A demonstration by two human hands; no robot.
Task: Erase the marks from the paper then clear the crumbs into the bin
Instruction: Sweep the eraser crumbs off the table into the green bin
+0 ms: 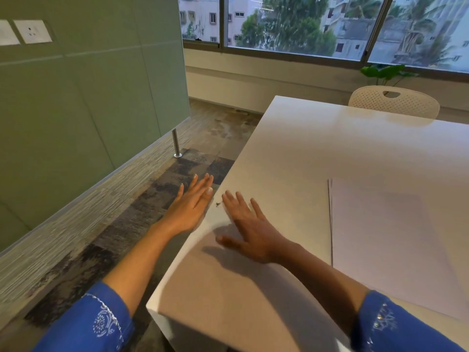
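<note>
Two hands, bare, with blue embroidered sleeves at the forearms.

- Left hand: held beside the left edge of the counter, over the floor. Fingers straight and close together, holding nothing. Which way the palm faces is unclear.
- Right hand: low over the counter near its left edge, blurred. Fingers spread wide and pointing at the edge, holding nothing.
- Crumbs: small dark cluster on the counter at its very edge, between the two hands, just beside the right fingertips.
- Paper: white sheets, stacked flat on the counter, well to the right of the right hand. Marks too faint to tell.
- White perforated chair: at the counter's far side.
- Green plant: below the window.
- Green partition: left of the floor.
</note>
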